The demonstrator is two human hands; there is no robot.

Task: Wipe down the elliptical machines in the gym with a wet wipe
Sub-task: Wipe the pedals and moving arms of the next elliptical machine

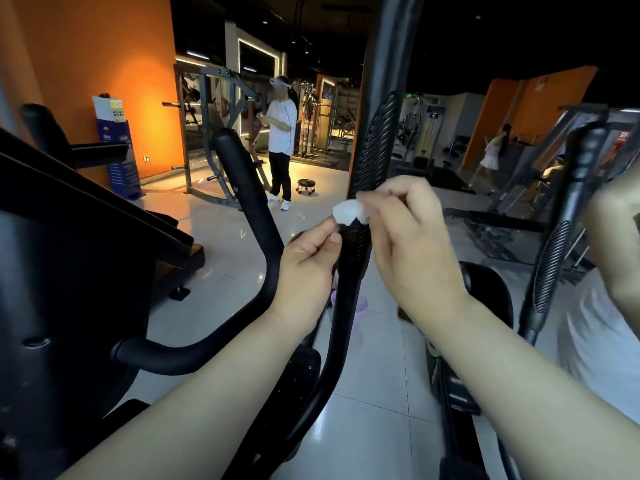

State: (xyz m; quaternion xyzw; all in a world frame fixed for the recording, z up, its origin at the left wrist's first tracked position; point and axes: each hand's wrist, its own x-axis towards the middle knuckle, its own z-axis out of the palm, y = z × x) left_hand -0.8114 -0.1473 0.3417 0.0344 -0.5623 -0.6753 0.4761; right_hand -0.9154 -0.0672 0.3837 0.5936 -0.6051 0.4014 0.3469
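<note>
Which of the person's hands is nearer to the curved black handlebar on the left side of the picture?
Left. The left hand is just right of the curved black handlebar, pinching the wipe; the right hand is farther right, across the ribbed grip.

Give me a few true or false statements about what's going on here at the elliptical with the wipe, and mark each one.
1. The left hand and the right hand both pinch the wipe. True.
2. The wipe is held up against the ribbed handle of the elliptical. True.
3. The wall on the left is blue. False: it is orange.
4. The person standing in the background wears a black shirt. False: the shirt is white, the trousers dark.
5. A small stool stands on the floor beside that person. True.
</note>
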